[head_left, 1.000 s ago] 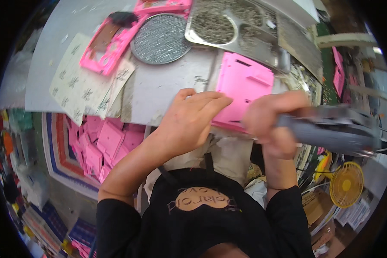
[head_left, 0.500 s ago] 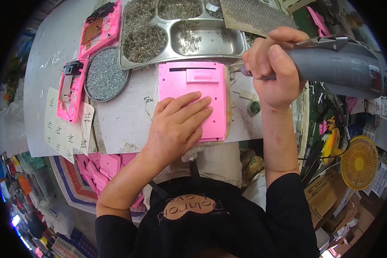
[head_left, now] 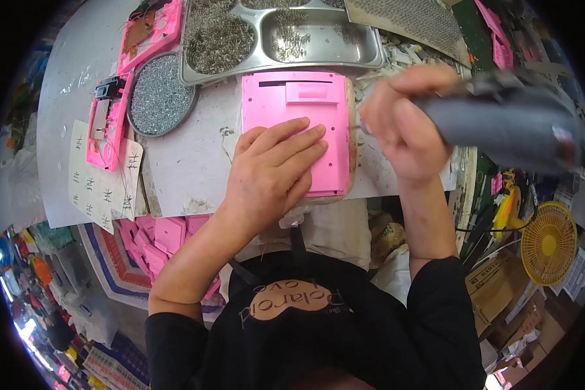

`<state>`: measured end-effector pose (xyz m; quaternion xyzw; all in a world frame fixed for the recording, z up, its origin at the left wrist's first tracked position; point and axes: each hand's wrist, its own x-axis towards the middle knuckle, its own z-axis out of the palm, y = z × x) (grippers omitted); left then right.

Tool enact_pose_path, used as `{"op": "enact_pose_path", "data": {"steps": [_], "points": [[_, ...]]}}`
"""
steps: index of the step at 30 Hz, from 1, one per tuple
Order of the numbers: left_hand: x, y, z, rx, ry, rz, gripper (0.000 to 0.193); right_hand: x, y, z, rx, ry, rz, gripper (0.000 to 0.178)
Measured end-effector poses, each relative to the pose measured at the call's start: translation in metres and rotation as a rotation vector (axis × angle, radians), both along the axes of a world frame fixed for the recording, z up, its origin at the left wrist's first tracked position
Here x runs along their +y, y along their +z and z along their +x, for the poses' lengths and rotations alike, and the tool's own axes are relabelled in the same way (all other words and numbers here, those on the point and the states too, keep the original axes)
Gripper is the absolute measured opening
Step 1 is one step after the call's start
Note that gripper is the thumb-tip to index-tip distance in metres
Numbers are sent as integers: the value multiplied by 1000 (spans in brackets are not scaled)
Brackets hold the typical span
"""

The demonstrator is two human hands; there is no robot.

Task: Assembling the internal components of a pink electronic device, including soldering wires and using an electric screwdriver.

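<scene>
the pink panel (head_left: 335, 148) lies flat on the table (head_left: 195, 172), its slot (head_left: 299, 82) and raised block (head_left: 312, 93) toward the far edge and small holes (head_left: 332, 129) dotting its face. the left hand (head_left: 266, 166) rests spread over the panel's left side, palm down, pressing rather than gripping; even, flat pressure should stop the panel skating, and the fingertips seem best laid well clear of the holes. just right of the panel, the right hand (head_left: 413, 127) is wrapped around a grey power tool (head_left: 510, 123), which is blurred; i cannot make out its tip. any contact with the panel probably goes best upright and square, with light force, as the plastic may mark. beyond the panel sits a steel tray (head_left: 335, 49) of small metal pieces (head_left: 218, 42); to the panel's left, a round dish (head_left: 157, 134) holds silvery bits (head_left: 162, 91), handy without shifting the left hand much.
</scene>
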<state>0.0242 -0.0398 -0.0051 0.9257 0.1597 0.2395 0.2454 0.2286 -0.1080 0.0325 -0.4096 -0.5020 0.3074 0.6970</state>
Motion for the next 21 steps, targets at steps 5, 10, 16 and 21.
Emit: {"op": "enact_pose_path", "data": {"steps": [5, 10, 16, 21], "points": [[1, -5, 1, -30, 14, 0, 37, -38, -7, -21, -44, -16, -118, 26], [8, -10, -5, -149, 24, -170, 34, -39, 4, -23, -54, -48, -74, 26], [55, 4, 37, -30, 161, 123, 30, -17, 57, -6, 15, 91, 107, 36], [50, 41, -6, -243, 105, 275, 33, -7, 79, 8, -50, 151, 165, 40]]}}
